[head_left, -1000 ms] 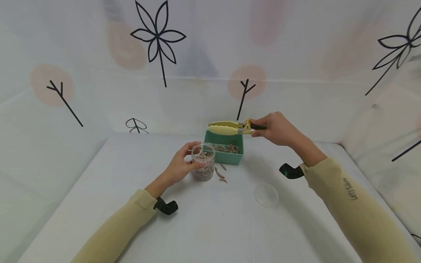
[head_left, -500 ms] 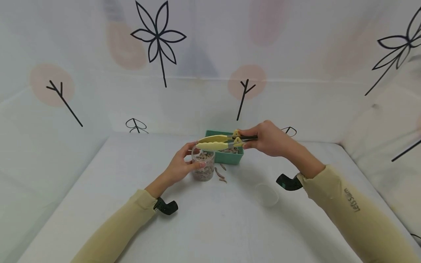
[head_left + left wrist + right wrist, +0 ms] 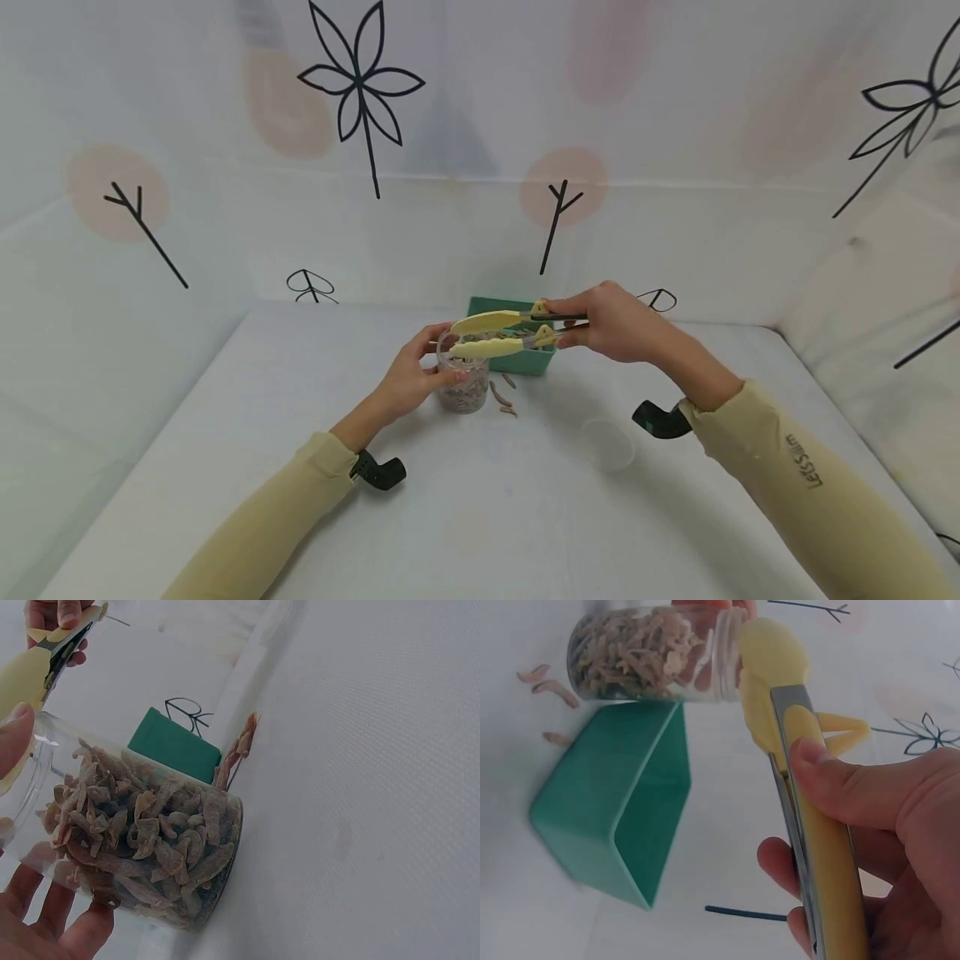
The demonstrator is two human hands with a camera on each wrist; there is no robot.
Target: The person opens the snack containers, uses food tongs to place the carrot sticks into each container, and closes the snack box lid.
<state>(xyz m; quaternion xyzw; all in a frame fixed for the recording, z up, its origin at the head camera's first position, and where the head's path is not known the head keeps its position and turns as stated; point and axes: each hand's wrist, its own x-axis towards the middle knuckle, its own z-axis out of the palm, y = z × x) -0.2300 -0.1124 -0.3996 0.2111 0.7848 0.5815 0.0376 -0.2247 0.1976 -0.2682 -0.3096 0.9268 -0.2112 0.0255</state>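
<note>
My left hand (image 3: 408,379) grips a clear jar (image 3: 463,396) upright on the table, fingers and thumb curled round its sides. Brownish dried strips (image 3: 150,840) fill much of the jar. My right hand (image 3: 618,321) holds yellow-tipped tongs (image 3: 491,347) by their handles. The tong heads lie over the mouth of the jar, a little apart; in the right wrist view the tongs (image 3: 772,667) cover part of the opening. Whether a strip is between them cannot be seen. Just behind the jar stands a green rectangular box (image 3: 525,362), with more strips inside.
Several loose strips (image 3: 501,395) lie on the white table (image 3: 465,517) beside the jar. A clear round lid (image 3: 607,444) lies flat to the right. A patterned white cloth wall (image 3: 450,233) rises behind the table.
My right hand has carried the tongs left and down from above the green box to the jar's mouth. The tong heads now stand slightly wider. The left hand and jar stay put.
</note>
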